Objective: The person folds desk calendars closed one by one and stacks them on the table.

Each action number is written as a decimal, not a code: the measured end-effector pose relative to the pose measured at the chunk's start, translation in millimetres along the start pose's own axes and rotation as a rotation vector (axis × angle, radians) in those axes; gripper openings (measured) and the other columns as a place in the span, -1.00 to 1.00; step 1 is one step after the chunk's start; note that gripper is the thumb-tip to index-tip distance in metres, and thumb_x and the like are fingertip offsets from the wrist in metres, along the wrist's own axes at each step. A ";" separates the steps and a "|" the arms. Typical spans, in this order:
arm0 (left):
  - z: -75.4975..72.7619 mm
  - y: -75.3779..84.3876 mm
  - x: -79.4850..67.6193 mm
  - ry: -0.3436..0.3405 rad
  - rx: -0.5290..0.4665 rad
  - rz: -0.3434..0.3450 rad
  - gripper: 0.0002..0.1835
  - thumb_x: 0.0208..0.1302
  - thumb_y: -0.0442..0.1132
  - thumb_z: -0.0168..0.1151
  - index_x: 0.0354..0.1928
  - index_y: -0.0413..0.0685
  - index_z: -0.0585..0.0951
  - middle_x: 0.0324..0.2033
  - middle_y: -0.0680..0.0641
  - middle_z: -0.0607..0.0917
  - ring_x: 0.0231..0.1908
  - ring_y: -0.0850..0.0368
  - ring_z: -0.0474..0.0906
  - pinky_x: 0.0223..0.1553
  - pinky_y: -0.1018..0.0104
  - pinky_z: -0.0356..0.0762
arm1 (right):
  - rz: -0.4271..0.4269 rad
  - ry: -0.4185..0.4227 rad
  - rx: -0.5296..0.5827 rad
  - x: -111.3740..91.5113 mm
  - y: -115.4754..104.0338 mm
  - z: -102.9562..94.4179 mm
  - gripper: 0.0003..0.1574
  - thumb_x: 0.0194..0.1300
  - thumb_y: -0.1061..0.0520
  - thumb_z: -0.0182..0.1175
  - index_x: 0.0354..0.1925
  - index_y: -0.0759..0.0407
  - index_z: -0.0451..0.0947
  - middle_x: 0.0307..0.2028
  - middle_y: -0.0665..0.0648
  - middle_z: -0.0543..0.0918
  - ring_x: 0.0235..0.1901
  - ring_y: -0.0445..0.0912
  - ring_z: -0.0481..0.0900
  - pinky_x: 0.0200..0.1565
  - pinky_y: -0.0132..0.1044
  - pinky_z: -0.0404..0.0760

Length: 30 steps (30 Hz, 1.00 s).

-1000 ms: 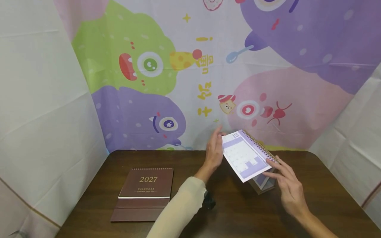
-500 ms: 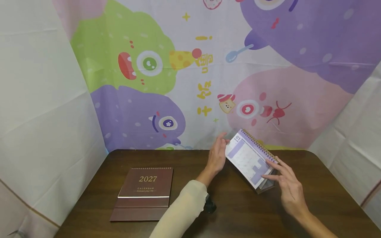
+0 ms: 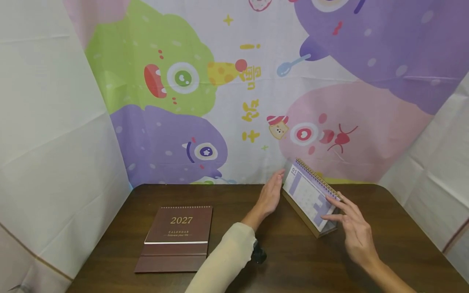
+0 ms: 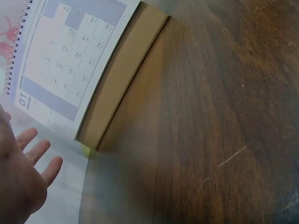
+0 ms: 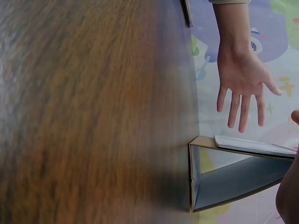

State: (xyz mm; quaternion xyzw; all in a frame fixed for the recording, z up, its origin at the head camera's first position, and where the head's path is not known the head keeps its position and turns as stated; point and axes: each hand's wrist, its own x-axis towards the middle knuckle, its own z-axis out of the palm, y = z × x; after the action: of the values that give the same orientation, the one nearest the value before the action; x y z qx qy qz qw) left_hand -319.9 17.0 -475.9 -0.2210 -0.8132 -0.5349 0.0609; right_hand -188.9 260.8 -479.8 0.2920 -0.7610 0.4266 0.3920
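A purple-and-white desk calendar stands tent-like on the right part of the table, showing a page headed 01. Its brown base strip shows below the pages in the left wrist view. My left hand is held up beside the calendar's left end, fingers extended; its spread palm faces the right wrist camera. At the calendar's right end, my right hand holds it near the ringed top edge, with a finger and thumb over the page. The right wrist view shows the calendar's hollow triangular stand from the side.
A closed maroon calendar marked 2027 lies on the left part of the brown wooden table. Behind the table hangs a cartoon-printed cloth, with white cloth panels at both sides.
The 01 page has come down flat against the calendar's sloping front, uncovering its base. My left hand has shifted slightly right and come off the page. My right hand has barely moved.
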 end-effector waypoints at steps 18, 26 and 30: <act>6.3 33.4 4.5 -0.148 0.353 0.196 -0.41 0.88 0.06 -0.31 0.74 0.19 0.38 0.82 -0.10 0.22 0.80 -0.12 0.20 0.79 -0.11 0.24 | -0.023 0.109 0.006 3.1 -0.3 -7.8 -0.47 0.54 0.55 -0.13 0.30 0.67 0.59 0.56 0.13 0.65 0.63 -0.19 0.53 0.66 -0.45 0.37; 11.2 41.0 5.9 -0.208 0.441 0.210 -0.39 0.86 0.15 -0.33 0.78 0.33 0.30 0.86 -0.01 0.09 0.83 -0.11 0.11 0.79 -0.13 0.24 | 0.188 0.075 -0.001 -8.0 -2.9 -17.8 -0.38 0.70 0.40 -0.20 0.52 0.44 0.52 0.57 -0.14 0.63 0.57 -0.42 0.50 0.54 -0.64 0.37; 12.1 41.7 7.3 -0.211 0.455 0.213 -0.39 0.86 0.16 -0.32 0.79 0.35 0.28 0.88 -0.01 0.01 0.83 -0.20 0.08 0.76 -0.25 0.28 | 0.294 0.059 -0.022 -15.7 -5.1 -21.5 -0.40 0.76 0.34 -0.19 0.55 0.37 0.53 0.52 -0.37 0.61 0.40 -0.47 0.60 0.42 -0.70 0.40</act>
State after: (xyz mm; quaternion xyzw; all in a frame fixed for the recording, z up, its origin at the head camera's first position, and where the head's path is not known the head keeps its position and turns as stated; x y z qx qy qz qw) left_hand -307.1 43.9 -443.4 -0.3407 -0.8864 -0.3032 0.0798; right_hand -169.3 279.1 -483.9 0.1604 -0.7884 0.4793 0.3505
